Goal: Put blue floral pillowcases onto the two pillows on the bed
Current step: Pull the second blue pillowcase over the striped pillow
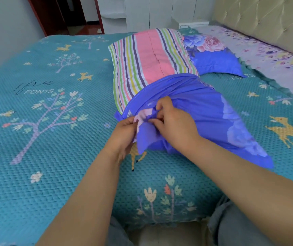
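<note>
- Head view: striped pillow (147,63) approx. half inside blue pillowcase (204,110), far end bare.
- Left hand (124,132) & right hand (175,125): fingers curled, both pinch near-left pillowcase edge.
- 2nd pillow (213,59), cased, far right.

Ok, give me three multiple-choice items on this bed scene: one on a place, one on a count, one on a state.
1. Where is the finished blue pillow?
A. beyond the striped pillow
B. on the floor
C. under the hands

2. How many pillows show?
A. one
B. two
C. four

3. How far is the pillowcase on the striped pillow?
A. fully on
B. not started
C. partly on

Key: 1 A, it lies behind, toward the headboard. 2 B, one striped, one blue. 3 C, the stripes show above the opening while the left hand and right hand pinch the fabric.
</note>
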Available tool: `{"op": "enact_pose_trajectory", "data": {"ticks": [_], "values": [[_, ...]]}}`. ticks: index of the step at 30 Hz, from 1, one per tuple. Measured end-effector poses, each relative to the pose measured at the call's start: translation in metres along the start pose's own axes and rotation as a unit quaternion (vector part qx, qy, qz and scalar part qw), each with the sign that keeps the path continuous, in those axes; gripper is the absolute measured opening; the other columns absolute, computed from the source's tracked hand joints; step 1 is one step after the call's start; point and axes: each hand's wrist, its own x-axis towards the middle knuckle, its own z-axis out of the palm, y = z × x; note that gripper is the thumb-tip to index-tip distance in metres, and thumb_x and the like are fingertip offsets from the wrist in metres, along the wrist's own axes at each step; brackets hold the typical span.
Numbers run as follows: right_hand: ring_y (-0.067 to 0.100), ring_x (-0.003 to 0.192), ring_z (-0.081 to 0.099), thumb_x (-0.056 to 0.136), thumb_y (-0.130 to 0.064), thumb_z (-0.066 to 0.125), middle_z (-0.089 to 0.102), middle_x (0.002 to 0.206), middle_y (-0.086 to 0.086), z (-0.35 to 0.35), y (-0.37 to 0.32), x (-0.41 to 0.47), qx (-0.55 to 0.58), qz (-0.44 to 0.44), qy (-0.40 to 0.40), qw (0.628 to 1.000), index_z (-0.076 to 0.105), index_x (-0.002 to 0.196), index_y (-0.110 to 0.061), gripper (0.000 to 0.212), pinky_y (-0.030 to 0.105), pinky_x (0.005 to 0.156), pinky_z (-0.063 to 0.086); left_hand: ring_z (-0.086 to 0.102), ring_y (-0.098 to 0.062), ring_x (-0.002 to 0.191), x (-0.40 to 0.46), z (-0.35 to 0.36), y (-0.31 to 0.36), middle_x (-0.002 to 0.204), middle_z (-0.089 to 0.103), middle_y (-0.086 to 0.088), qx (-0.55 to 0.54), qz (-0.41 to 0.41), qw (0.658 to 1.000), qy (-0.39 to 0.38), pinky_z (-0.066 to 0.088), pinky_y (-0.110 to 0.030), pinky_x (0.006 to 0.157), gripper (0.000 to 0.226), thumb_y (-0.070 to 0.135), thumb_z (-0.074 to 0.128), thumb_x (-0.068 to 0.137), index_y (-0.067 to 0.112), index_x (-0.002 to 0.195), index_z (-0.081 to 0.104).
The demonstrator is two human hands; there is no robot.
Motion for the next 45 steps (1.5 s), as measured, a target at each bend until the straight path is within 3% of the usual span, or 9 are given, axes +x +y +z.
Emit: {"op": "enact_pose_trajectory", "data": {"ticks": [4, 7, 10, 16, 23, 27, 32, 36, 45], "values": [[0.020, 0.093, 0.057, 0.078, -0.037, 0.071, 0.063, 0.098, -0.001, -0.004, 0.002, -0.018, 0.072, -0.009, -0.025, 0.997, 0.056, 0.098, -0.016, 0.033, 0.031, 0.079, 0.040, 0.054, -0.022, 0.067, -0.002, -0.001, 0.008, 0.087, 0.061, -0.016, -0.087, -0.064, 0.994, 0.002, 0.047, -0.032, 0.063, 0.020, 0.003, 0.054, 0.082, 0.002, 0.100, 0.064], [0.016, 0.106, 0.050, 0.074, -0.041, 0.074, 0.058, 0.113, -0.003, -0.007, 0.009, -0.026, 0.066, -0.055, -0.076, 0.993, 0.059, 0.110, -0.019, 0.045, 0.020, 0.085, 0.032, 0.039, -0.020, 0.070, 0.000, -0.002, 0.010, 0.093, 0.045, -0.007, -0.110, -0.106, 0.988, -0.008, 0.030, -0.034, 0.060, 0.049, 0.020, 0.080, 0.057, 0.010, 0.103, 0.065], [0.022, 0.112, 0.049, 0.071, -0.035, 0.076, 0.054, 0.121, 0.001, -0.005, 0.018, -0.030, 0.015, -0.102, -0.097, 0.990, 0.057, 0.116, -0.016, 0.052, 0.026, 0.097, 0.032, 0.057, -0.017, 0.068, -0.006, 0.005, 0.015, 0.087, 0.062, -0.007, -0.107, -0.088, 0.990, -0.029, 0.046, -0.032, 0.063, 0.022, 0.023, 0.061, 0.084, 0.008, 0.098, 0.068], [0.029, 0.096, 0.057, 0.077, -0.013, 0.059, 0.058, 0.104, 0.006, 0.003, 0.020, -0.031, 0.047, -0.113, -0.080, 0.989, 0.065, 0.084, -0.014, 0.009, 0.035, 0.088, 0.043, 0.052, -0.015, 0.056, -0.019, 0.015, 0.011, 0.067, 0.060, -0.006, 0.015, -0.010, 1.000, 0.019, 0.042, -0.017, 0.046, 0.026, 0.005, 0.042, 0.097, 0.010, 0.081, 0.062], [0.026, 0.075, 0.061, 0.072, -0.027, 0.063, 0.064, 0.076, 0.002, 0.012, 0.009, -0.049, -0.080, -0.184, -0.050, 0.978, 0.061, 0.081, -0.018, 0.013, 0.035, 0.066, 0.048, 0.052, -0.007, 0.045, -0.042, -0.005, -0.001, 0.070, 0.057, -0.006, 0.248, -0.082, 0.963, 0.063, 0.055, -0.025, 0.053, 0.012, 0.029, 0.052, 0.096, 0.017, 0.093, 0.052], [0.028, 0.081, 0.059, 0.060, -0.025, 0.079, 0.061, 0.083, 0.003, 0.020, 0.010, -0.055, -0.117, -0.211, -0.045, 0.969, 0.062, 0.088, -0.016, 0.034, 0.034, 0.068, 0.048, 0.051, -0.017, 0.058, -0.048, -0.012, -0.004, 0.075, 0.058, -0.014, 0.174, -0.033, 0.981, 0.076, 0.050, -0.021, 0.056, 0.012, 0.003, 0.056, 0.091, 0.011, 0.082, 0.059], [0.027, 0.070, 0.061, 0.076, -0.031, 0.060, 0.061, 0.070, 0.004, 0.015, 0.007, -0.049, -0.127, -0.195, -0.037, 0.972, 0.064, 0.077, -0.016, 0.016, 0.032, 0.059, 0.048, 0.053, -0.017, 0.060, -0.042, 0.002, -0.003, 0.071, 0.059, -0.009, 0.038, -0.007, 0.995, 0.090, 0.045, -0.025, 0.056, 0.022, -0.003, 0.041, 0.094, 0.009, 0.081, 0.054], [0.030, 0.085, 0.066, 0.095, -0.040, 0.044, 0.068, 0.096, 0.007, 0.007, 0.006, -0.056, -0.101, -0.128, -0.084, 0.983, 0.060, 0.098, -0.015, 0.030, 0.037, 0.063, 0.049, 0.064, -0.016, 0.056, -0.033, 0.007, 0.000, 0.067, 0.068, -0.008, -0.084, -0.036, 0.994, 0.062, 0.054, -0.022, 0.056, 0.020, 0.008, 0.038, 0.096, 0.004, 0.096, 0.057], [0.028, 0.086, 0.065, 0.077, -0.030, 0.064, 0.068, 0.095, 0.006, 0.012, 0.014, -0.045, -0.036, -0.081, 0.032, 0.996, 0.062, 0.097, -0.009, 0.029, 0.029, 0.075, 0.038, 0.059, 0.003, 0.042, -0.018, 0.001, -0.008, 0.046, 0.062, 0.015, 0.020, -0.065, 0.998, 0.013, 0.047, -0.012, 0.041, 0.023, 0.030, 0.041, 0.099, 0.020, 0.082, 0.053]]}}
